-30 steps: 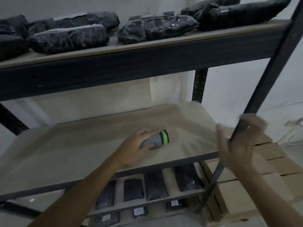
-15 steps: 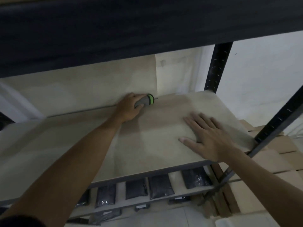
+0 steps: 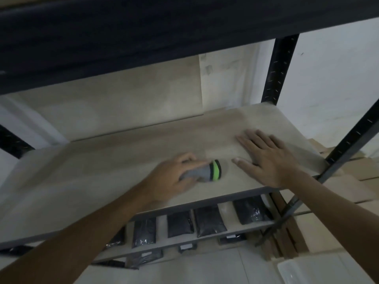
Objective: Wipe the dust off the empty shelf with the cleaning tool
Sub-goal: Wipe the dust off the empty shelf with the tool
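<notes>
Grey with a green band and a black end, the cleaning tool (image 3: 207,173) lies on the empty shelf (image 3: 102,181) near its front edge, right of centre. Your left hand (image 3: 170,177) grips the grey handle with fingers curled over the top; the thumb is hidden. The tool's black end points right and sits against the board.

Your right hand (image 3: 268,158) rests flat on the shelf just right of the tool, fingers straight and spread, holding nothing. Its thumb tip lies near the tool's black end, apart from it.

The pale wooden board runs wide to your left, and that stretch is bare up to the back panel (image 3: 112,107). To the right, the board ends at two black slotted uprights (image 3: 279,70), one at the rear corner and one at the front corner. A dark beam (image 3: 143,37) of the tier above hangs over the working area. Below the front edge, a lower tier (image 3: 160,226) holds a row of black packets (image 3: 209,221). Brown cartons (image 3: 348,191) stand just beyond the right end.
</notes>
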The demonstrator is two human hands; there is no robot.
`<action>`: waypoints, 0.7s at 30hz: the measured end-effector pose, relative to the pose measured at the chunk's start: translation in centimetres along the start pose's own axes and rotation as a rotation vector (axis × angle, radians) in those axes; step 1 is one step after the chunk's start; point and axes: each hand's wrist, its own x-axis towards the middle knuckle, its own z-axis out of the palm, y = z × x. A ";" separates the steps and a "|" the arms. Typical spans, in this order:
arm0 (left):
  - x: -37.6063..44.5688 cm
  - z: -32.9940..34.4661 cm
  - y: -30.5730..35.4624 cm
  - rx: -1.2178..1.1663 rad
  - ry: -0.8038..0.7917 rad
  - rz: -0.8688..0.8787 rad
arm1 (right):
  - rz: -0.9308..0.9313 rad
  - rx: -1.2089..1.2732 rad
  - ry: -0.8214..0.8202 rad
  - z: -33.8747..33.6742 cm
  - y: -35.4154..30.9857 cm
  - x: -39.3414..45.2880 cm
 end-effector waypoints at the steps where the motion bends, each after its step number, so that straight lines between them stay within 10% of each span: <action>1: 0.5 -0.6 -0.9 0.014 0.049 -0.026 | 0.002 -0.002 0.012 0.1 0.0 0.0; 6: 1.2 0.2 -4.7 0.079 0.158 -0.202 | -0.004 -0.026 0.003 0.4 0.3 0.0; 14: -7.3 1.7 3.3 -0.010 0.004 0.048 | 0.003 -0.037 0.018 0.6 0.3 0.1; 21: -7.3 -1.7 -6.4 0.088 0.226 -0.185 | -0.003 -0.052 0.031 0.8 0.5 0.2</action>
